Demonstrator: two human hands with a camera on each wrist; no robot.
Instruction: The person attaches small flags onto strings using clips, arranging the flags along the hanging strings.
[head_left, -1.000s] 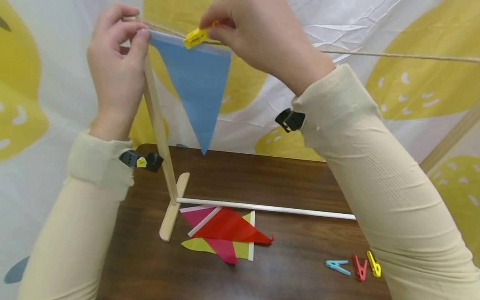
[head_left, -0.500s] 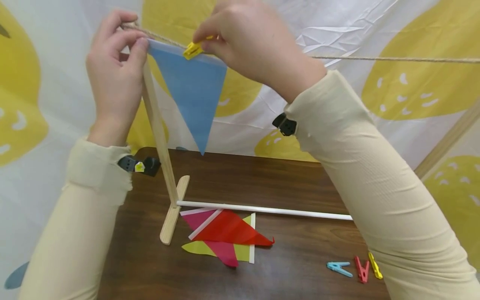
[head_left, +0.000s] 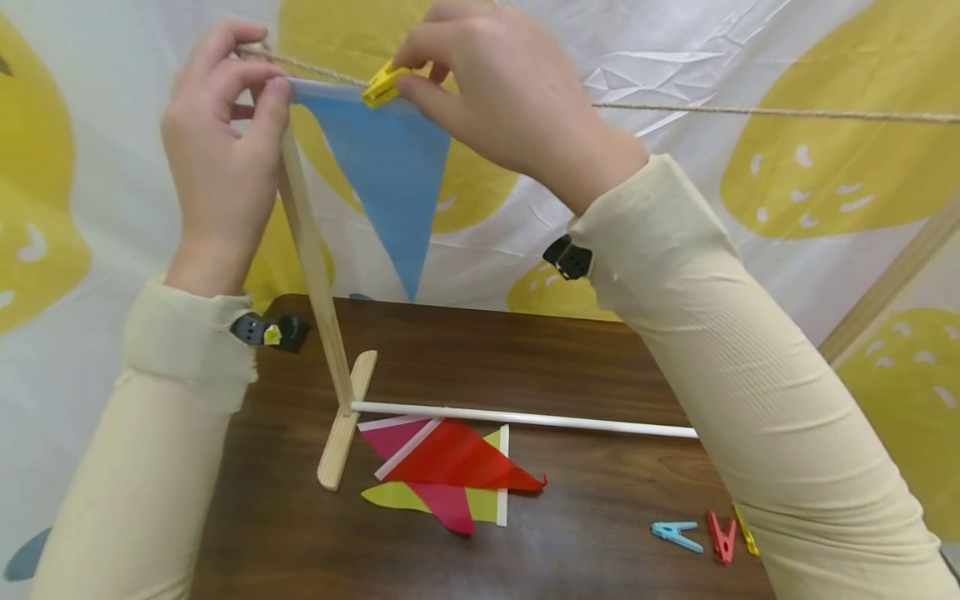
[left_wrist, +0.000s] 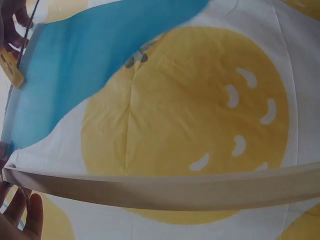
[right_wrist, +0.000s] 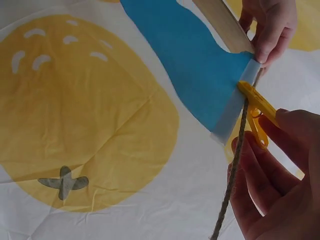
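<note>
A blue triangular pennant (head_left: pixel 386 158) with a pale top band hangs point down along a twine (head_left: pixel 712 109). My left hand (head_left: pixel 221 150) pinches its upper left corner beside the top of a wooden post (head_left: pixel 311 258). Between the thumb and fingers of my right hand (head_left: pixel 517 104) is a yellow clothespin (head_left: pixel 383 85). Its tip lies over the twine and the pennant's top band, near the middle of that edge. In the right wrist view, the spread handles of the clothespin (right_wrist: pixel 260 107) sit between thumb and fingers, the twine passing close by.
On the brown table (head_left: pixel 570 542) lie red (head_left: pixel 457 457), magenta (head_left: pixel 442 504) and yellow-green (head_left: pixel 397 493) pennants, overlapping. Blue (head_left: pixel 677 534), red (head_left: pixel 722 537) and yellow (head_left: pixel 746 533) clothespins lie at right, the yellow one partly behind my sleeve. A white rod (head_left: pixel 525 417) runs from the post's foot.
Both hands, the pennant's top edge and the clothespin sit slightly lower and further left in the head view than a second ago. Both grips continue.
</note>
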